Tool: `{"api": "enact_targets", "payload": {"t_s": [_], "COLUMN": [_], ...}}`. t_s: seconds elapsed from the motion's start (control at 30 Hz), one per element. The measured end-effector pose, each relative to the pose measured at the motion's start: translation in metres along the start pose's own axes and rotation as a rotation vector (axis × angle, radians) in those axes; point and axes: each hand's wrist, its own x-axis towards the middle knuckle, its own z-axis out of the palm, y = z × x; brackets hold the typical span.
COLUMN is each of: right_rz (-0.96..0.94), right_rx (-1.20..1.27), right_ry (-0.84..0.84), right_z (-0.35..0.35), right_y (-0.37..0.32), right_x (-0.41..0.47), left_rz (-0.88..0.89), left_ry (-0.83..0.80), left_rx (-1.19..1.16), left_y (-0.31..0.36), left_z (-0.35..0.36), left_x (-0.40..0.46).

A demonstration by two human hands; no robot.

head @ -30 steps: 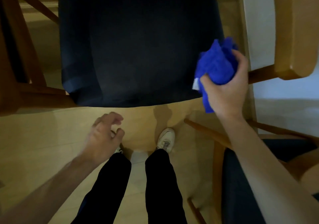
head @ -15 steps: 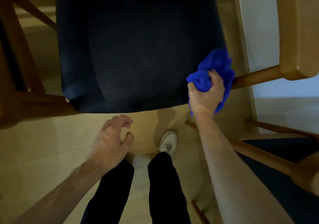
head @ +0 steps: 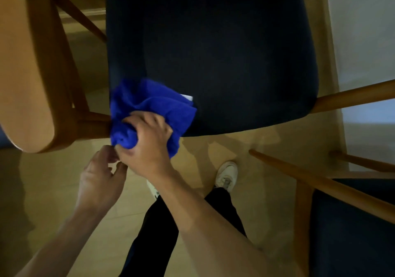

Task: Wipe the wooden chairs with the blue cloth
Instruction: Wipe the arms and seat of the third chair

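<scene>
Floor: pale wooden floor, filling the lower half of the view.
Chair: wooden chair with a dark navy padded seat, spreading from centre toward 12 o'clock; a curved light-wood armrest stands at 9 o'clock, a round rail at 3 o'clock.
Second chair: wooden frame with a dark seat, at 4 to 5 o'clock.
Legs: dark trousers at 6 o'clock, with a white shoe toward 4 o'clock.
Cloth: crumpled bright blue cloth, lying on the seat's front corner at 8 o'clock, beside the armrest post.
Right hand: fingers curled over the cloth, clamping the bundle against the seat corner.
Left hand: just under the right hand, fingers loosely bent with tips near the cloth's lower edge, gripping nothing visible.
</scene>
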Motion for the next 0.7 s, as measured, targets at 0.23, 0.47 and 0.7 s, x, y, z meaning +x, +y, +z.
{"api": "enact_targets", "payload": {"t_s": [0.23, 0.47, 0.7], "right_rz": [0.260, 0.167, 0.288], "right_rx": [0.771, 0.455, -0.193], "right_ry": [0.065, 0.512, 0.211], "right_z": [-0.089, -0.271, -0.244], "right_y": [-0.013, 0.080, 0.138], "right_x": [0.026, 0.070, 0.051], "left_rz": [-0.036, 0.187, 0.268], "left_ry": [-0.009, -0.066, -0.070], "left_rx": [-0.049, 0.059, 0.040], "left_y": [0.000, 0.018, 0.038], "left_z": [0.011, 0.026, 0.030], "left_x": [-0.024, -0.034, -0.020]}}
